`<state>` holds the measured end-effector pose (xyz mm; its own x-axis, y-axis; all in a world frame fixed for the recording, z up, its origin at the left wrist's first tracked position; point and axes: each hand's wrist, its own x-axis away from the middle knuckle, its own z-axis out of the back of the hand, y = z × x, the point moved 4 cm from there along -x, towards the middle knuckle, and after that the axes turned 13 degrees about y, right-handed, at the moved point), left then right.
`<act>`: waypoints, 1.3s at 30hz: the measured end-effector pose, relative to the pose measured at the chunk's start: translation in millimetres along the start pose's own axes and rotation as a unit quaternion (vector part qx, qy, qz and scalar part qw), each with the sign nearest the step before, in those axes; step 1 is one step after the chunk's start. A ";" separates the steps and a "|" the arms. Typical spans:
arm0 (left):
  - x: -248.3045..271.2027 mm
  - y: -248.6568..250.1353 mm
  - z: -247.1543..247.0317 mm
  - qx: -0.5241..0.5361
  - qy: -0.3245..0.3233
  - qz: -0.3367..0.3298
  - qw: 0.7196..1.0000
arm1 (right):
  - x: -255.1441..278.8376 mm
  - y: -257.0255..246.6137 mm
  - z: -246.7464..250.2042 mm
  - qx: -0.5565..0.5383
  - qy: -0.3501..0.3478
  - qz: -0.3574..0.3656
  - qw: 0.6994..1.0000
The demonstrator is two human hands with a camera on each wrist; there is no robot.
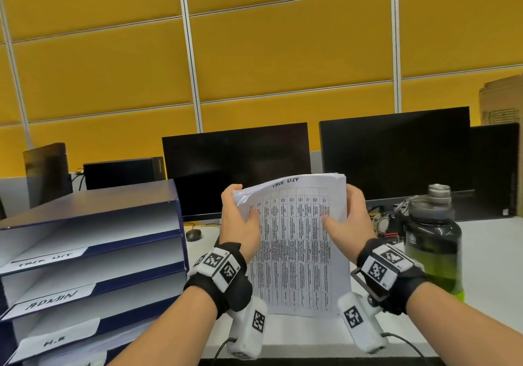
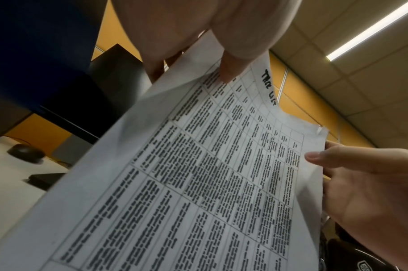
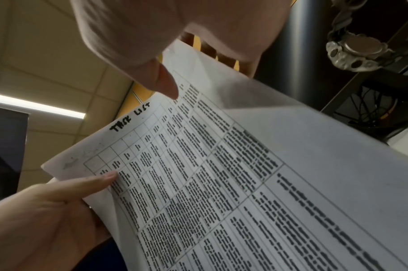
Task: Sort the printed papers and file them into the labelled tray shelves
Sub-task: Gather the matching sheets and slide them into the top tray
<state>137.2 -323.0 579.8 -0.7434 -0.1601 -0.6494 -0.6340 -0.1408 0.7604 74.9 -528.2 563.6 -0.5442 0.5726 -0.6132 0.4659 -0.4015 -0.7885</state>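
Left hand (image 1: 239, 218): clamped on the left edge of the paper stack (image 1: 297, 246), thumb on the printed face, fingers curled behind the top left corner.
Right hand (image 1: 348, 218): clamped on the right edge of the same stack, thumb on the face, fingers behind.
Stack position: held upright between the hands, above the near part of the desk (image 1: 481, 266), in front of the two dark monitors; its bottom edge looks to rest on or just above the desktop, cannot tell which.
Top sheet: printed table, "TASK LIST" handwritten at the top.
Handling (judgement): light, limp, several sheets thick. Top left corner already fans and curls, so loose sheets could slide apart; a one-handed hold at an edge would let it droop. Best held at both long edges as now, or with a flat palm under it when laid level.
Tray shelves (image 1: 93, 252): blue, stacked, left of the hands, openings facing near-right. Labels read, top down, something like "TASK LIST" (image 1: 48, 259), "ADMIN" (image 1: 51, 299), "H.R" (image 1: 55, 344).
Target (judgement): the shelf with the matching label, on the upper tier.
Edges: shelf slots are low; the stack must go in flat or its leading edge will catch the shelf lip.
Open room: bare desk between stack and trays.
Obstacles: water bottle (image 1: 430, 238) just beside the right wrist; mouse (image 1: 194, 234) farther back.
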 end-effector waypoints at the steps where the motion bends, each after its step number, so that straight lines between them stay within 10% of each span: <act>1: -0.5 0.0 2.0 -0.002 -0.004 0.000 1.000 | -0.2 -3.0 0.1 -0.009 -0.003 0.004 1.000; 21: -3.8 2.4 2.4 0.003 0.042 0.032 0.999 | 2.5 -6.0 -6.5 0.028 0.030 0.016 0.999; 30: 13.2 -43.3 10.8 -0.087 -0.061 0.144 0.984 | 11.8 28.8 -8.7 0.111 -0.052 -0.086 0.989; 39: -1.4 11.8 23.5 -0.010 0.038 -0.041 0.998 | 15.9 23.8 -7.6 0.122 -0.061 -0.074 0.988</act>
<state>125.8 -301.4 589.8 -0.6699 -0.2208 -0.7088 -0.6874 -0.1764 0.7046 82.6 -523.2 535.5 -0.6804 0.5532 -0.4806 0.2022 -0.4885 -0.8488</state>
